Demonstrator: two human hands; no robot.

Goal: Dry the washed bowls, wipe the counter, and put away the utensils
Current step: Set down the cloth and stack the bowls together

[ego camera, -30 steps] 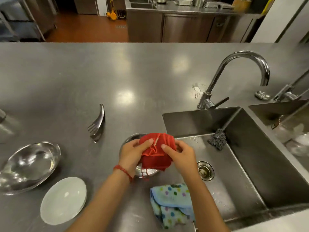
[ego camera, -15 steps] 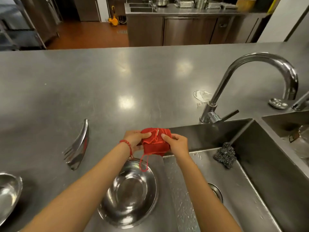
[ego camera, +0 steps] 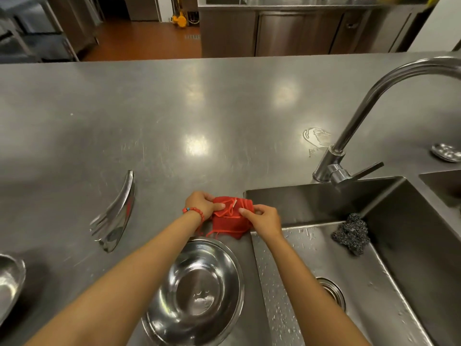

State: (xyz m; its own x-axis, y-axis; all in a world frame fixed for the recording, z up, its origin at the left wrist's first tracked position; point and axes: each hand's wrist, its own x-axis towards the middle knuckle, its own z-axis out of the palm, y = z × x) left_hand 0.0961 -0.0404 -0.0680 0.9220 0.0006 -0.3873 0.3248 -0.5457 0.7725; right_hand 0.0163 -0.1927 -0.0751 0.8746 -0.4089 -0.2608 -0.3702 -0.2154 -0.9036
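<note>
Head view: left hand [ego camera: 203,204] and right hand [ego camera: 264,217] both pinch red cloth [ego camera: 230,219] — beyond steel bowl [ego camera: 197,293].

You have one view only, worn on your head, looking forward and down over your forearms from close above. Beyond your fingers [ego camera: 219,207] stretches the steel counter [ego camera: 174,108]; to their right, the sink [ego camera: 374,245]; nearer you, a steel bowl [ego camera: 197,293].

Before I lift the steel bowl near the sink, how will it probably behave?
The steel bowl looks thin and rigid, so probably light. Droplets glisten inside, so it may be slippery. Its rounded wall suggests it could rock if pushed on the counter.
</note>
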